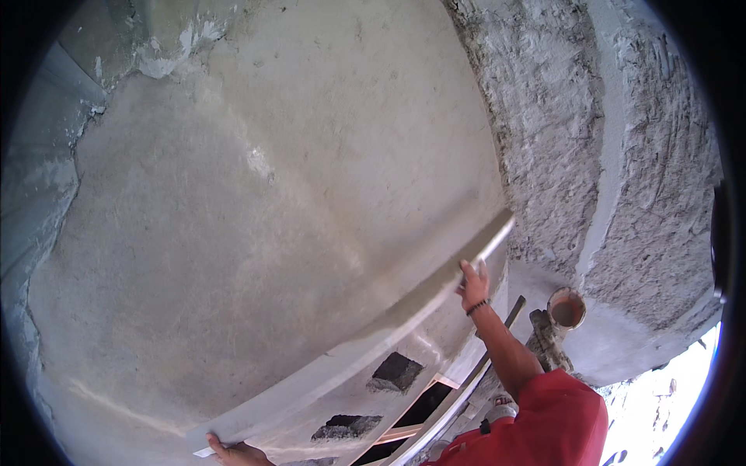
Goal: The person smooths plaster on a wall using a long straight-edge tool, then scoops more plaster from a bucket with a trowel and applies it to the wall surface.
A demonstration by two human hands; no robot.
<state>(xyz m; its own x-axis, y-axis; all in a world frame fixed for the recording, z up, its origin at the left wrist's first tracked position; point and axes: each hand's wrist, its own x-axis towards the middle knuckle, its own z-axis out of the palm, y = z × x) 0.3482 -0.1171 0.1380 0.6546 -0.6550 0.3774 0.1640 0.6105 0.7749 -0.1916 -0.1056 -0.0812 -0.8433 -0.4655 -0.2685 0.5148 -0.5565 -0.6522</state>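
- Two hands are on one long straightedge [404, 311], which lies slantwise against the grey plastered wall [256, 217], running from the lower edge of the view up to the right.
- Your left hand [237, 452] is at the lower end of the straightedge, closed on it. It is partly cut off by the frame, and a short pale tip of the bar pokes out just beside it.
- Your right hand [472, 283] is near the upper end, fingers wrapped round the bar. A dark wristband [476, 307] sits on that wrist, and the arm runs back to a red sleeve [559, 412].
- Above the straightedge the wall is smooth and even. Below it is a paler band with two dark rough holes [396, 371].
- Right of the smooth wall is a coarse, unfinished patch of plaster [544, 140].
- A round pipe end [567, 309] with a brownish mouth sticks out near your right forearm.
- Pale wooden slats [435, 382] show below the holes.
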